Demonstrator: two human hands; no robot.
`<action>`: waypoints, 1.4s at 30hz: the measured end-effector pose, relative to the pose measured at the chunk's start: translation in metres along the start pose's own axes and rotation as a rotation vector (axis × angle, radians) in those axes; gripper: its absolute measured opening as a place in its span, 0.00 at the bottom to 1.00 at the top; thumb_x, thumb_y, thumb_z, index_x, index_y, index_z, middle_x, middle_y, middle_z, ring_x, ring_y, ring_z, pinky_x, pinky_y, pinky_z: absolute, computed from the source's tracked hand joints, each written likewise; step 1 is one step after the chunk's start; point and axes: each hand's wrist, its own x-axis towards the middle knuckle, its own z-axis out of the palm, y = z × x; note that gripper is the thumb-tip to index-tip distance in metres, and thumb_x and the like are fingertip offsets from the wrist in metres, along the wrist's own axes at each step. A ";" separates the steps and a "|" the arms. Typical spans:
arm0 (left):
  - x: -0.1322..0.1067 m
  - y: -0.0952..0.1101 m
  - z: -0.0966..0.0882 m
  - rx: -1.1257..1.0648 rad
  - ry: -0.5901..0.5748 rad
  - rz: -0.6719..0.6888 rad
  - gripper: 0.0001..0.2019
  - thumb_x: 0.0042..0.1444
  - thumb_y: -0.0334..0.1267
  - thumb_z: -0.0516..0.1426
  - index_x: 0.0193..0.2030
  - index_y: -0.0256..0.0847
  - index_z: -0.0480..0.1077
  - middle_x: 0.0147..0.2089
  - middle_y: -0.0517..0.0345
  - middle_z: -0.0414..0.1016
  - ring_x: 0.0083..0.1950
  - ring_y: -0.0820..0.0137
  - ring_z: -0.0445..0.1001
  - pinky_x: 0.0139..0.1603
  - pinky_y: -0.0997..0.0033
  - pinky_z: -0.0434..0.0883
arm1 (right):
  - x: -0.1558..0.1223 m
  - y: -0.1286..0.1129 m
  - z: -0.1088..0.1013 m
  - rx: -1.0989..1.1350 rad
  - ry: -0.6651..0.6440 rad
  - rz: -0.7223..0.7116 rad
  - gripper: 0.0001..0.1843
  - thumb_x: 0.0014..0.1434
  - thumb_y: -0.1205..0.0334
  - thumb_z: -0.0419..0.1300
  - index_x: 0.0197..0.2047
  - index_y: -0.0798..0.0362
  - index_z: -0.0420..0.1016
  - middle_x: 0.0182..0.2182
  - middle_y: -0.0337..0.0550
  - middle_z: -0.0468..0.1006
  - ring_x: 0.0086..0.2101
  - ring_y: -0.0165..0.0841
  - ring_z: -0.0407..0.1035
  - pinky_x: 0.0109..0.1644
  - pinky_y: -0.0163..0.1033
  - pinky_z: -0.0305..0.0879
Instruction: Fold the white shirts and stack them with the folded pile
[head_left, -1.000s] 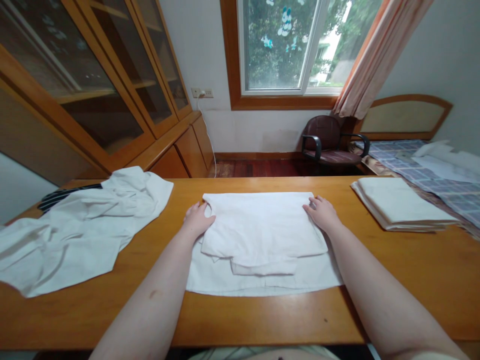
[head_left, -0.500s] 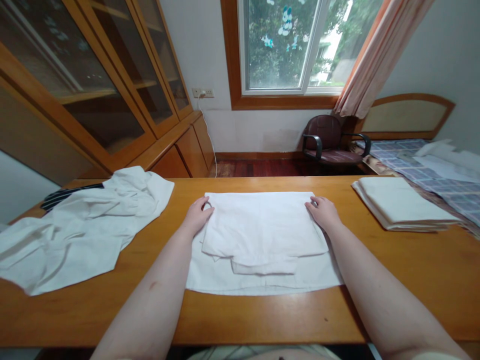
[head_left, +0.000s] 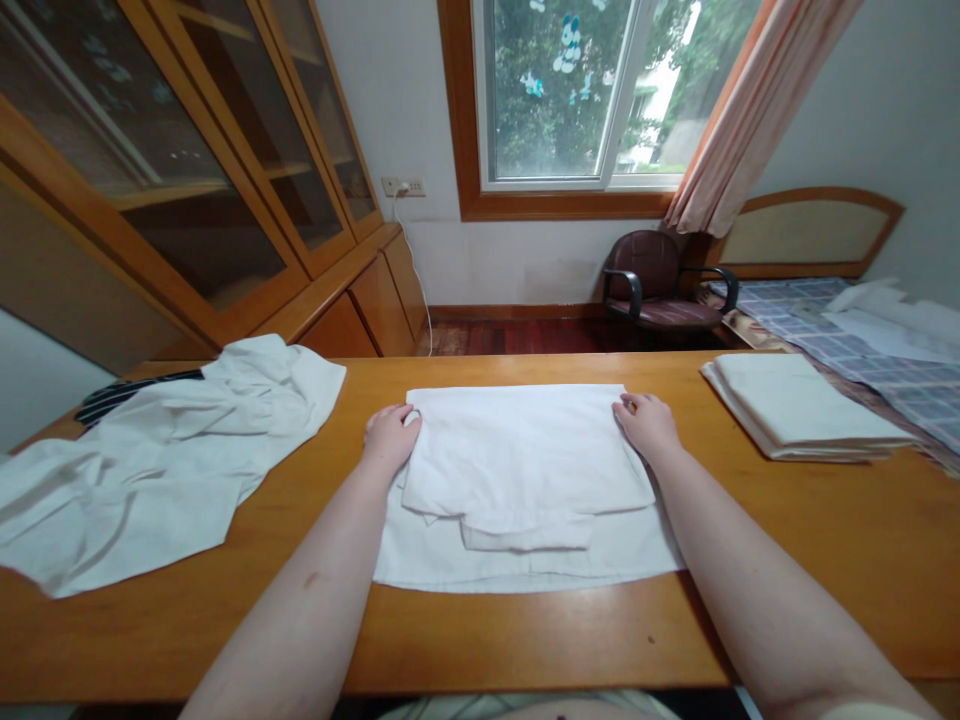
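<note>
A white garment (head_left: 525, 450) lies folded over on itself in front of me, its upper layer shorter than the part beneath. A narrow flap hangs from the middle of that upper layer's near edge. At the far left corner my left hand (head_left: 391, 437) is closed on the cloth's edge. My right hand (head_left: 649, 427) pinches the far right corner between thumb and fingers. Both forearms reach in along the garment's sides.
On the wooden table (head_left: 450, 650), a crumpled white garment (head_left: 172, 450) lies left beside a dark striped cloth (head_left: 135, 390). A folded white stack (head_left: 802, 400) sits right. Beyond are a glass-door cabinet (head_left: 300, 240), an office chair (head_left: 660, 280) and a bed (head_left: 885, 350).
My left hand has shifted very slightly left and down at the garment's corner, its fingers closer together. My right hand and the folded garment look almost unchanged.
</note>
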 end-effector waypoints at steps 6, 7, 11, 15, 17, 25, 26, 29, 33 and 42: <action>-0.006 0.001 -0.027 -0.095 0.231 -0.110 0.21 0.55 0.43 0.50 0.52 0.35 0.69 0.57 0.44 0.68 0.60 0.59 0.63 0.62 0.60 0.58 | -0.002 0.000 -0.007 0.167 0.239 -0.026 0.25 0.56 0.52 0.52 0.52 0.60 0.68 0.48 0.58 0.72 0.50 0.45 0.63 0.55 0.48 0.58; -0.008 0.006 -0.033 -0.097 0.250 -0.087 0.21 0.56 0.43 0.50 0.53 0.36 0.69 0.57 0.45 0.68 0.61 0.60 0.63 0.62 0.60 0.57 | -0.002 -0.003 -0.010 0.195 0.268 -0.071 0.25 0.56 0.52 0.52 0.52 0.60 0.67 0.49 0.58 0.71 0.52 0.45 0.62 0.56 0.49 0.57; -0.016 0.045 -0.051 0.021 0.125 0.055 0.25 0.56 0.47 0.51 0.58 0.37 0.65 0.65 0.42 0.56 0.66 0.53 0.54 0.63 0.53 0.55 | -0.008 -0.036 -0.021 0.236 0.156 -0.339 0.25 0.57 0.53 0.53 0.54 0.58 0.65 0.55 0.57 0.66 0.55 0.43 0.59 0.59 0.49 0.55; -0.019 0.098 -0.042 0.098 -0.016 0.263 0.31 0.56 0.51 0.51 0.64 0.41 0.56 0.71 0.46 0.42 0.69 0.52 0.45 0.64 0.49 0.50 | -0.017 -0.092 -0.016 0.173 -0.068 -0.570 0.28 0.58 0.53 0.53 0.59 0.57 0.61 0.61 0.56 0.59 0.60 0.41 0.53 0.62 0.49 0.50; -0.015 0.116 -0.026 0.115 -0.050 0.416 0.29 0.57 0.50 0.50 0.64 0.42 0.56 0.71 0.49 0.39 0.70 0.55 0.41 0.66 0.51 0.45 | -0.019 -0.118 -0.005 0.141 -0.143 -0.634 0.29 0.60 0.52 0.51 0.62 0.56 0.58 0.64 0.54 0.54 0.62 0.41 0.49 0.63 0.48 0.47; 0.006 0.092 0.033 0.155 -0.246 0.404 0.32 0.59 0.56 0.43 0.68 0.44 0.49 0.70 0.49 0.46 0.70 0.58 0.43 0.66 0.51 0.42 | -0.013 -0.121 0.030 -0.069 -0.340 -0.530 0.39 0.60 0.38 0.43 0.67 0.52 0.48 0.66 0.50 0.46 0.64 0.42 0.40 0.65 0.51 0.36; 0.008 0.084 0.034 0.162 -0.244 0.373 0.34 0.59 0.57 0.43 0.68 0.44 0.48 0.70 0.49 0.46 0.70 0.58 0.42 0.66 0.52 0.43 | -0.011 -0.113 0.031 -0.090 -0.329 -0.490 0.39 0.60 0.36 0.41 0.67 0.51 0.47 0.66 0.50 0.46 0.65 0.42 0.39 0.65 0.51 0.35; 0.011 0.065 0.031 0.184 -0.231 0.286 0.36 0.58 0.59 0.42 0.68 0.41 0.47 0.70 0.46 0.42 0.70 0.56 0.40 0.66 0.54 0.44 | -0.004 -0.087 0.028 -0.141 -0.300 -0.352 0.42 0.59 0.35 0.40 0.68 0.54 0.46 0.66 0.53 0.45 0.65 0.43 0.38 0.64 0.50 0.36; 0.008 0.048 0.025 0.183 -0.188 0.163 0.40 0.56 0.62 0.41 0.68 0.35 0.46 0.70 0.42 0.41 0.70 0.54 0.38 0.66 0.53 0.43 | 0.003 -0.058 0.023 -0.177 -0.249 -0.183 0.45 0.58 0.34 0.40 0.67 0.60 0.46 0.66 0.57 0.45 0.64 0.45 0.39 0.65 0.49 0.36; 0.003 0.028 0.022 0.124 -0.110 -0.134 0.49 0.50 0.67 0.41 0.69 0.28 0.40 0.70 0.40 0.38 0.70 0.52 0.37 0.66 0.46 0.39 | 0.002 -0.038 0.021 -0.149 -0.188 0.053 0.50 0.57 0.34 0.37 0.68 0.67 0.42 0.66 0.58 0.43 0.65 0.46 0.37 0.63 0.61 0.33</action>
